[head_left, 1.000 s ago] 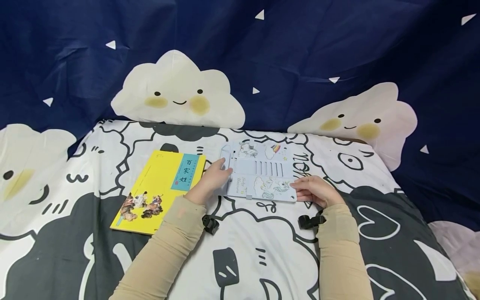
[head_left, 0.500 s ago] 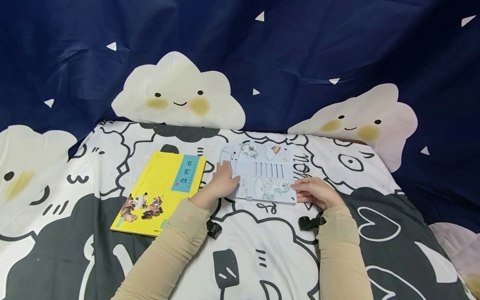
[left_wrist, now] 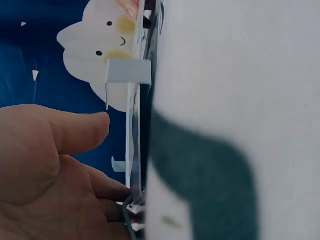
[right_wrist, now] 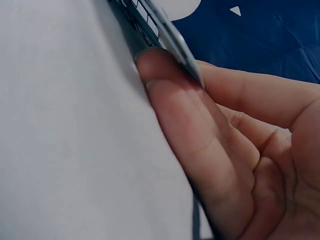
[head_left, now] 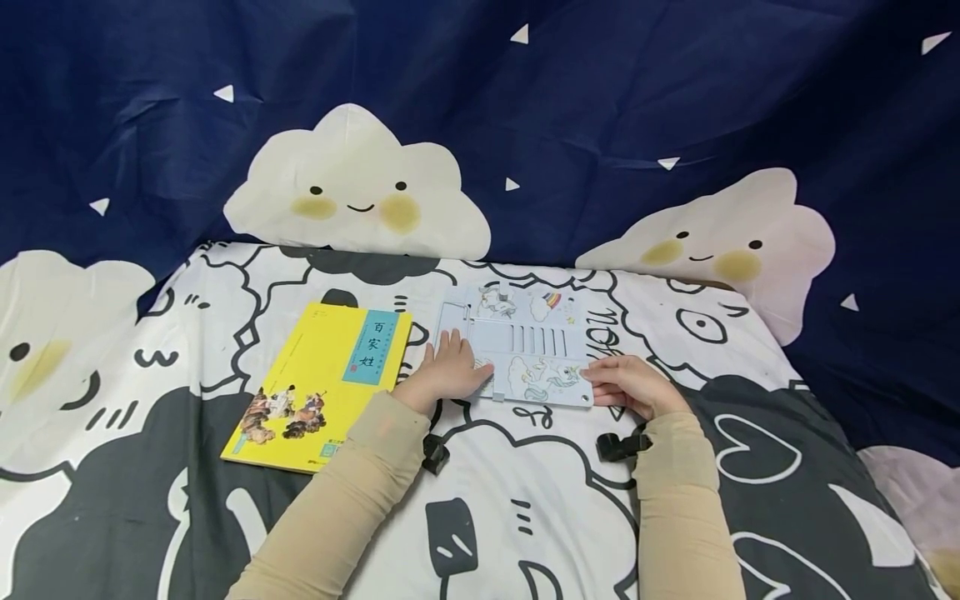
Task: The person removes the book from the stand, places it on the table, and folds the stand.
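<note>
A pale blue folding book stand [head_left: 540, 333] with unicorn and rainbow prints lies flat, its row of slots facing up. My right hand [head_left: 630, 383] pinches its right edge, thumb on top and fingers underneath, as the stand's thin edge [right_wrist: 176, 42] shows in the right wrist view. Over the left end is my left hand [head_left: 450, 367], fingers extended and thumb apart. In the left wrist view the thumb [left_wrist: 82, 131] is off the panel, and the fingertips are right at its edge beside a wire. A bent page clip [left_wrist: 129, 71] stands up from the panel.
A yellow book [head_left: 307, 375] with a blue title strip lies left of the stand, partly behind the left forearm. Both lie on a black-and-white cartoon cloth [head_left: 480, 467]. A navy curtain [head_left: 570, 100] with smiling clouds hangs behind.
My left hand has moved right and nearer along the stand's left end, its fingers loosening from the edge and spreading over it. The right hand keeps its pinch; the stand has barely moved.
</note>
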Demonstrator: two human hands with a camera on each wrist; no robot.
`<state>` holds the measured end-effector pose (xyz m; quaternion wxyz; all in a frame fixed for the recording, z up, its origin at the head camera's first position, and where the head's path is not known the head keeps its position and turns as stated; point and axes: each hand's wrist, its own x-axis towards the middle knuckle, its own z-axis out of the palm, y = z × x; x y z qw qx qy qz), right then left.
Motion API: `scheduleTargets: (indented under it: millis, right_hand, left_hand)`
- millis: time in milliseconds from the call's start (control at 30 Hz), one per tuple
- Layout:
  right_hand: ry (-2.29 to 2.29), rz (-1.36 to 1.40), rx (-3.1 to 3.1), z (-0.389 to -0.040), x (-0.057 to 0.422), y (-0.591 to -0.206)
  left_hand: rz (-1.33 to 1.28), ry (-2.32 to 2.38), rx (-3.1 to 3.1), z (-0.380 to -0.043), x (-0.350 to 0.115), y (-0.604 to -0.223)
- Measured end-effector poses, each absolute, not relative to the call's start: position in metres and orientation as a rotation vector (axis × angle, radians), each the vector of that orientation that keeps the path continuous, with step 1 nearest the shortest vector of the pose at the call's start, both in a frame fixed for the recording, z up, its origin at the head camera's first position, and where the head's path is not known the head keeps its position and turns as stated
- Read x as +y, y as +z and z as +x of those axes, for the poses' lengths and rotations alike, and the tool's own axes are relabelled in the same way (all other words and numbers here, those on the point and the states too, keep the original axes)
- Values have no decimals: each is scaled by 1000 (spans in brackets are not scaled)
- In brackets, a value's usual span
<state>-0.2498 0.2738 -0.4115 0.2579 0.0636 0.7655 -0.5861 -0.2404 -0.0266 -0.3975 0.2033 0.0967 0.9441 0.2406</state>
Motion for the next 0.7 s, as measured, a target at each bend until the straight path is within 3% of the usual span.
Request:
scheduleTargets:
  millis: [700]
  right_hand:
    - [-1608, 140, 2065, -249, 276, -413]
  left_hand:
    - [454, 505, 2604, -237, -25, -395]
